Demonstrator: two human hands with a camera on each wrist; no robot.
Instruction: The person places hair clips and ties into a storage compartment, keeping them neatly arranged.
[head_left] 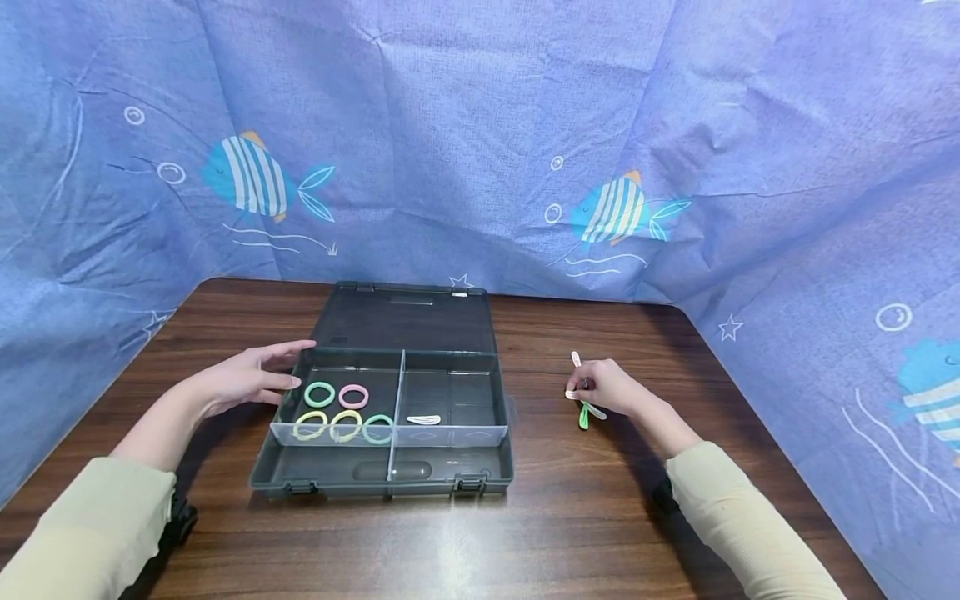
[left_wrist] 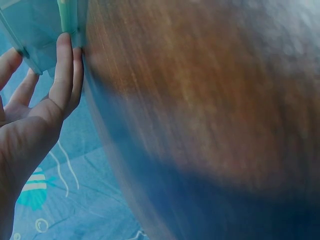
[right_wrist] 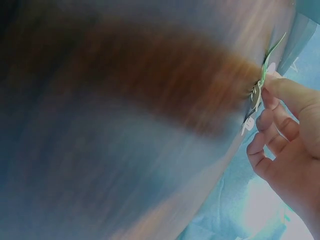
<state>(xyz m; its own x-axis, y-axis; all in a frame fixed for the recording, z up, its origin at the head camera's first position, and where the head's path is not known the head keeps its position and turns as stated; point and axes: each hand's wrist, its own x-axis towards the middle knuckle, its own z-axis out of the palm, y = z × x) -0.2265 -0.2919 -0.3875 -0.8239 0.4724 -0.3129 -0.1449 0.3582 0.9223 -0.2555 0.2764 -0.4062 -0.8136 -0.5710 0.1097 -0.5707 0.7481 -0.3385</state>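
Observation:
A dark translucent divided box (head_left: 322, 487) stands with its lid folded back. My left hand (head_left: 243, 379) rests its fairly straight fingers against the box's left side; in the left wrist view its fingertips (left_wrist: 63, 42) touch the wall. Several pink, yellow and green hair ties, among them a pink hair tie (head_left: 342, 397), lie in the back left compartment. A white snap hair clip (head_left: 423, 420) lies in the back right one. To the right of the box, my right hand (head_left: 611, 387) pinches a white hair clip (head_left: 571, 395). Beside its fingers lie a green hair clip (head_left: 583, 417) and a pale one (head_left: 597, 412).
Another white hair clip (head_left: 576, 358) lies just behind the right hand. The open lid (head_left: 408, 321) reaches toward the back of the brown wooden table (head_left: 570, 517). A blue fish-patterned cloth (head_left: 465, 150) hangs behind and along the sides.

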